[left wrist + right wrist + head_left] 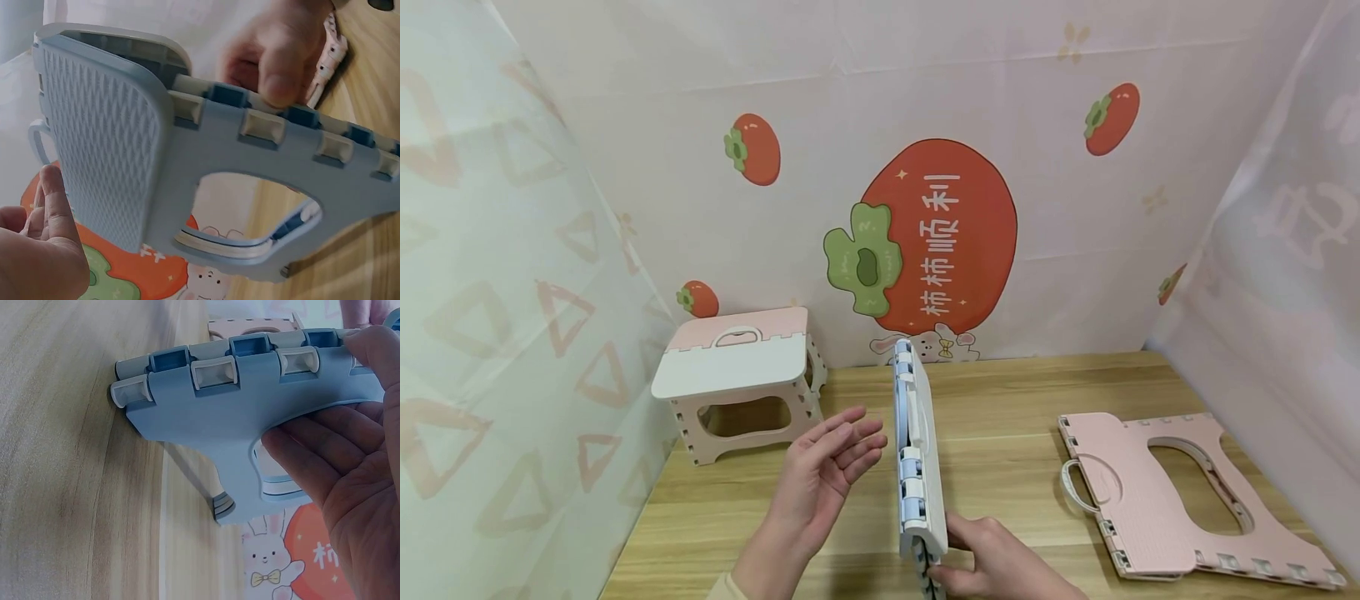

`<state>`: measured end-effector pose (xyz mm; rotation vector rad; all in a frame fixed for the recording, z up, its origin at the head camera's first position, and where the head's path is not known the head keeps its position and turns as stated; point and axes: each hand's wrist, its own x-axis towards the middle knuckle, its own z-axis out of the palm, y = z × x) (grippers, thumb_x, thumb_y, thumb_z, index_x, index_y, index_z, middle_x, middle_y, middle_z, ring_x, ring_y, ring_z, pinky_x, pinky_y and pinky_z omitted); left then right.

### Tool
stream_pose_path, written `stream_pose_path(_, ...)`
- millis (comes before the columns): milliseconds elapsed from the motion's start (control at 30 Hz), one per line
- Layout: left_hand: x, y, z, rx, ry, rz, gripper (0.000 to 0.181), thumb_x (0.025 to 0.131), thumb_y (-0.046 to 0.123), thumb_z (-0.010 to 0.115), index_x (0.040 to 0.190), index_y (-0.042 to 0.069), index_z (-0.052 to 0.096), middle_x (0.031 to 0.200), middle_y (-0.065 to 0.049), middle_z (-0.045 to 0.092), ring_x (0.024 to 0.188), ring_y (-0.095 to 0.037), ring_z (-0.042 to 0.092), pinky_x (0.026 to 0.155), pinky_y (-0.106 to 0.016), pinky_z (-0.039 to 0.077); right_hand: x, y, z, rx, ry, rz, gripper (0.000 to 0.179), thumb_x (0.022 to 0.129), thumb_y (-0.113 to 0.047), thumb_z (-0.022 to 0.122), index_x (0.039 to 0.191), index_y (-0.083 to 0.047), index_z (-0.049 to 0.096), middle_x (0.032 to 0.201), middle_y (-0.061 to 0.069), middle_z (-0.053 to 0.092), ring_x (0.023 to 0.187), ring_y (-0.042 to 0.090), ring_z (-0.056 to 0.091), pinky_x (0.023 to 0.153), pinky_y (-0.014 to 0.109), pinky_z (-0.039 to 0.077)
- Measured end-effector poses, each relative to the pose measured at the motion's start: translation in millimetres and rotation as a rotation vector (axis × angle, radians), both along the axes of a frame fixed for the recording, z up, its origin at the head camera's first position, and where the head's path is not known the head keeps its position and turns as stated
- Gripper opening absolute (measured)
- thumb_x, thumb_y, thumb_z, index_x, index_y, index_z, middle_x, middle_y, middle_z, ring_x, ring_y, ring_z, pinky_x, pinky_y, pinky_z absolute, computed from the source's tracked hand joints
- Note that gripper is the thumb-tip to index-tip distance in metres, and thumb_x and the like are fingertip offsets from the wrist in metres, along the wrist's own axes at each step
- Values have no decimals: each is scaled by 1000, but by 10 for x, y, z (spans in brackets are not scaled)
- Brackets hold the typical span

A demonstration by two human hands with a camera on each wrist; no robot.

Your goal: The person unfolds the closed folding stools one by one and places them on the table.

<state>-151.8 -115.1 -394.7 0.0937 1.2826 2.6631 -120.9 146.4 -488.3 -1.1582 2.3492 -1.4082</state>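
A blue-and-white folding stool (931, 450) stands on edge, folded nearly flat, in the middle of the head view. My right hand (996, 560) grips its near end. In the right wrist view that thumb lies along the hinged edge, and the fingers (325, 444) reach into the leg panel's opening. My left hand (823, 479) is held just left of the stool with loosely bent fingers and nothing in it. In the left wrist view, the left fingertips (52, 178) are near the textured blue seat panel (106, 125) and its carrying handle (39, 140); contact is unclear.
An unfolded pink-and-white stool (730, 371) stands at the back left of the wooden table (1000, 387). A pink folding stool (1138, 492) lies flat at the right, its handle sticking out leftward. Printed cloth walls (820, 75) enclose the back and sides.
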Motion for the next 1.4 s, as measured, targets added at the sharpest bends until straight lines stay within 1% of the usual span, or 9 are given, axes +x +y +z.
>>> stream_pose_path(233, 51, -71, -197, -132, 2, -9, 22, 103, 12, 58, 120, 7, 71, 95, -8, 78, 84, -18, 75, 82, -32, 63, -8, -8, -18, -15, 61, 6, 38, 97, -20, 72, 132, -18, 58, 115, -8, 74, 102, 1, 66, 88, 30, 60)
stream_pose_path(433, 107, -105, -326, -301, -3, 9, 33, 99, 18, 66, 125, -2, 67, 81, -6, 74, 73, -18, 70, 73, -31, 62, -15, -13, -35, -20, 90, 4, 36, 96, -18, 72, 130, -20, 59, 113, -9, 74, 99, 0, 66, 85, 32, 61)
stream_pose_path(633, 186, -114, -437, -462, 30, -30, 43, 98, 19, 69, 129, -10, 62, 88, -11, 73, 82, -21, 71, 78, -35, 62, -7, -10, -22, -28, 119, 11, 34, 97, -17, 72, 129, -18, 59, 111, -7, 74, 96, -1, 65, 81, 31, 62)
stream_pose_path(833, 259, -111, -585, -625, 71, -86, 41, 98, 18, 69, 131, -5, 64, 106, -14, 74, 98, -21, 70, 85, -31, 61, -9, -5, -23, -38, 131, 21, 37, 97, -16, 72, 132, -16, 58, 114, -4, 74, 97, 0, 66, 80, 31, 62)
stream_pose_path(967, 302, -107, -687, -755, 157, -136, 37, 98, 19, 69, 130, 0, 66, 118, -12, 71, 105, -18, 67, 88, -24, 58, -9, -3, -27, -46, 145, 20, 40, 96, -14, 72, 133, -17, 58, 113, -5, 74, 97, 0, 66, 81, 33, 63)
stream_pose_path(1067, 340, -110, -762, -818, 257, -172, 35, 98, 18, 69, 130, 3, 66, 124, -14, 67, 109, -21, 65, 91, -23, 56, -7, -4, -29, -54, 171, 21, 40, 95, -12, 73, 132, -18, 58, 111, -5, 74, 96, 0, 66, 79, 32, 63)
stream_pose_path(1167, 360, -108, -832, -821, 334, -209, 35, 97, 16, 69, 130, 6, 65, 128, -16, 64, 112, -27, 64, 96, -28, 57, -6, -6, -34, -56, 185, 21, 40, 95, -12, 73, 132, -18, 57, 112, -5, 75, 96, 0, 66, 79, 32, 63)
stream_pose_path(1267, 368, -100, -885, -830, 391, -229, 35, 96, 16, 70, 130, 9, 65, 129, -15, 63, 114, -26, 64, 99, -32, 56, -5, -7, -35, -56, 163, 22, 42, 96, -13, 72, 135, -18, 56, 115, -3, 75, 98, 1, 67, 81, 32, 63)
stream_pose_path(1400, 395, -95, -934, -833, 392, -260, 34, 96, 18, 71, 129, 15, 66, 129, -9, 63, 115, -17, 62, 100, -30, 55, -4, -3, -29, -53, 123, 22, 44, 97, -15, 71, 138, -19, 55, 119, -3, 74, 101, 3, 68, 84, 34, 62)
